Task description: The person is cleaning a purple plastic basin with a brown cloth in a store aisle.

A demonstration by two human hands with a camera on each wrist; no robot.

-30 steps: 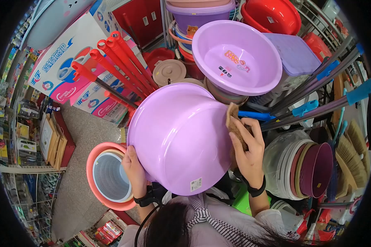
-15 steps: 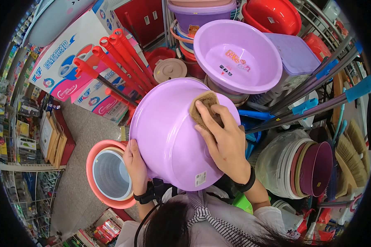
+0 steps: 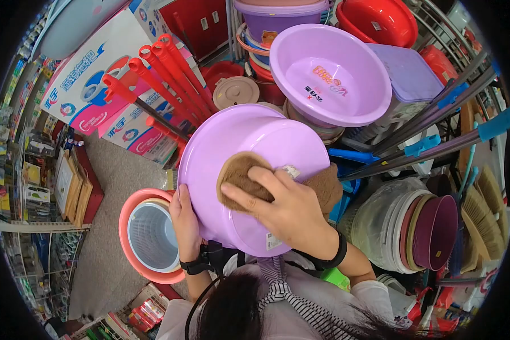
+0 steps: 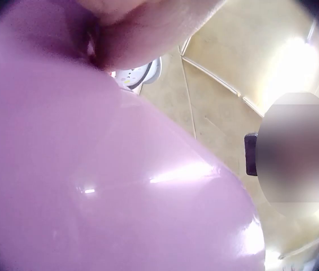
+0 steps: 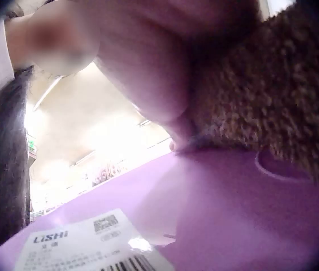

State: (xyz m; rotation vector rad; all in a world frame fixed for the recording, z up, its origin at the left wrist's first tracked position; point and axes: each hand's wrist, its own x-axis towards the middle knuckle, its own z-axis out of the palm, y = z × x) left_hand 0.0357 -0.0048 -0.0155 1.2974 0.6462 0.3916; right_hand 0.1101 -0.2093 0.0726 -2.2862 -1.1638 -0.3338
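Note:
A glossy lilac plastic basin is tipped in front of the person's chest, its outer side and base facing up. At its left edge the left hand grips the rim, thumb over the outside. The right hand holds a fuzzy brown cloth against the base, fingers spread over it; part of the cloth sticks out on the hand's right side. In the right wrist view, a white barcode label shows on the basin beside the cloth. The left wrist view shows mostly the basin's smooth wall.
Another lilac basin lies face up on a stack ahead. Red-handled poles and large boxes stand ahead left. Nested tubs sit on the floor at left. Blue-tipped poles and stacked bins crowd the right.
The right hand has moved the brown cloth leftward across the basin, from its right edge to the middle of the base. The left hand stays at the rim; the basin has shifted slightly.

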